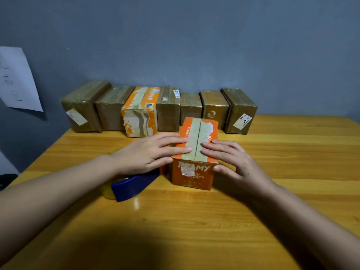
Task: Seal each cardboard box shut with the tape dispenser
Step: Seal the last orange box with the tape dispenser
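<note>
An orange cardboard box (192, 175) printed "PRAMY" stands in the middle of the wooden table (214, 221), its two top flaps folded down with a slit between them. My left hand (150, 152) lies flat on the left flap, fingers straight. On the right flap rest the straight fingers of my right hand (231, 158), thumb against the box's front corner. A blue tape dispenser (132, 187) with a yellowish roll lies on the table just left of the box, partly under my left wrist.
Several taped cardboard boxes (167, 109) stand in a row along the blue-grey wall at the back of the table, one of them orange (140, 112). A sheet of paper (17, 78) hangs on the wall at left.
</note>
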